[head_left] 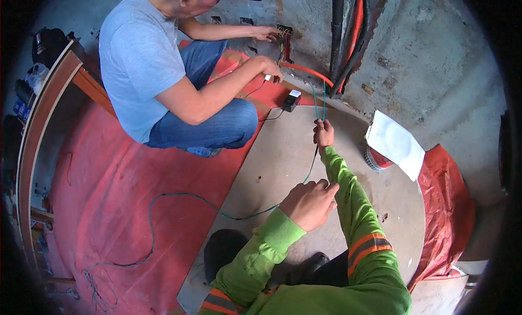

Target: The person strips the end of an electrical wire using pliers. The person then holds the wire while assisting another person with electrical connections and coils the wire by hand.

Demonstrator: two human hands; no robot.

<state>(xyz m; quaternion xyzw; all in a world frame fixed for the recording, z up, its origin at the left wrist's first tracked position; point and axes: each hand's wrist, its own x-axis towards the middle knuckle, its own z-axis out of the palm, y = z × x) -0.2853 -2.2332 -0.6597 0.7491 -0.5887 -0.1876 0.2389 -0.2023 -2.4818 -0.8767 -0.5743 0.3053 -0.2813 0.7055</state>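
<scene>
My right hand (324,134) is closed on a thin green wire (324,100), with a loop of it standing up from the fingers toward the wall. From that hand the wire runs down, passes behind my left hand (310,203) and trails off to the left across the floor. My left hand is nearer to me, fingers curled together; what they hold, if anything, is hidden. A squatting person in a grey shirt has one hand (266,33) at a wall box (285,36) with several coloured wires, and the other hand (267,67) on a small white piece with a cord.
A black adapter (292,100) lies by the wall near orange conduit (310,71) and black pipes (336,29). At right are a red bucket (376,159), a white sheet (396,145) and a red tarp (443,206). Red sheeting (125,206) covers the left floor, beside a wooden frame (33,130).
</scene>
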